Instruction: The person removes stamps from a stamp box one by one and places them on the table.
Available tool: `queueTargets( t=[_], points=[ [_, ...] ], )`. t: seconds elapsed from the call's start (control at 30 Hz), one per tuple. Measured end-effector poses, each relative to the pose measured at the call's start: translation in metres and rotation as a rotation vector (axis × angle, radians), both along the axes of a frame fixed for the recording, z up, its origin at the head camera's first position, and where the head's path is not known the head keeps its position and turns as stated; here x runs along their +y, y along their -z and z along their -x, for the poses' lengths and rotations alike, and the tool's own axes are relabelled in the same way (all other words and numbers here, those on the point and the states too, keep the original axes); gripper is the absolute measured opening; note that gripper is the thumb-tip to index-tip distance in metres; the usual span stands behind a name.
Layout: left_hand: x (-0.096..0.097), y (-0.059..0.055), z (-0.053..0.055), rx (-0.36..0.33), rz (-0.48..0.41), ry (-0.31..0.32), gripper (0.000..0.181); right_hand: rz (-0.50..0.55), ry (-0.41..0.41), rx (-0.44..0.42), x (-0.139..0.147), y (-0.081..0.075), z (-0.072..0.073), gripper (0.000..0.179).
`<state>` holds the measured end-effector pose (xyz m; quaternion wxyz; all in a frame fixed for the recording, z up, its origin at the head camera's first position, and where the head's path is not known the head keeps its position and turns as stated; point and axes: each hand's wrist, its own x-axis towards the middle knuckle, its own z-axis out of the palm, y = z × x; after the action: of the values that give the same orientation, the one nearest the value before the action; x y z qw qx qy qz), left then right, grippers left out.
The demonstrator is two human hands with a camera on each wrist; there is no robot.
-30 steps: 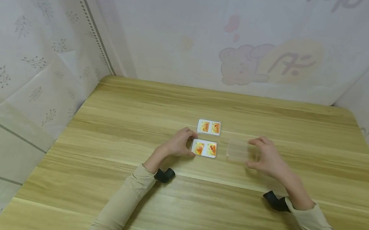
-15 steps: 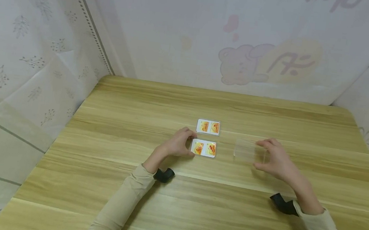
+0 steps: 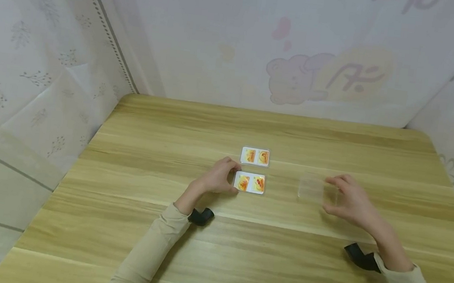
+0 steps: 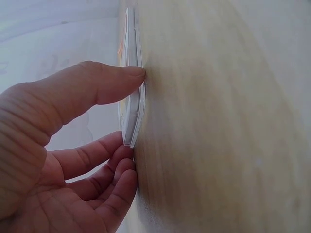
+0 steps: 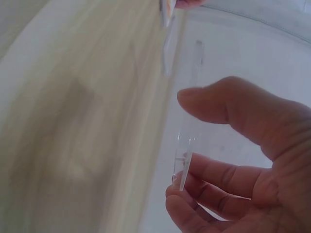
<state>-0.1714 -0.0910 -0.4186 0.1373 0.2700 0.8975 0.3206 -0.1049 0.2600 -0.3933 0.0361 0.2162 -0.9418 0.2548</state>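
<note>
Head view has both hands over the wooden table. The left hand pinches the left end of the nearer flat case, thumb on the near edge and fingers on the far one; the left wrist view shows this case lying against the tabletop. Orange and yellow pictures show on its face. To its right, well apart, the right hand grips a clear plastic piece by its right end between thumb and fingers, raised off the wood and roughly level. A similar flat case, the farther one, lies just beyond the nearer one, a strip of table between them. Black wrist pieces jut from both sleeves. Behind the table hangs a pale sheet with a bear print.
</note>
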Motion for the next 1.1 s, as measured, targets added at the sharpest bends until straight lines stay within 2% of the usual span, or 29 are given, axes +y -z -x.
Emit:
queueTargets(
  t=[0.13, 0.63, 1.1],
  points=[
    [0.001, 0.001, 0.0, -0.002, -0.004, -0.003, 0.051, -0.01, -0.032, 0.067, 0.01, 0.006, -0.003, 0.059],
    [0.001, 0.003, -0.006, -0.03, -0.001, -0.036, 0.052, -0.023, -0.075, 0.106, 0.027, 0.016, -0.007, 0.061],
    [0.001, 0.0, -0.001, -0.016, -0.007, -0.022, 0.052, -0.033, -0.08, 0.092, 0.041, 0.019, -0.004, 0.064]
  ],
)
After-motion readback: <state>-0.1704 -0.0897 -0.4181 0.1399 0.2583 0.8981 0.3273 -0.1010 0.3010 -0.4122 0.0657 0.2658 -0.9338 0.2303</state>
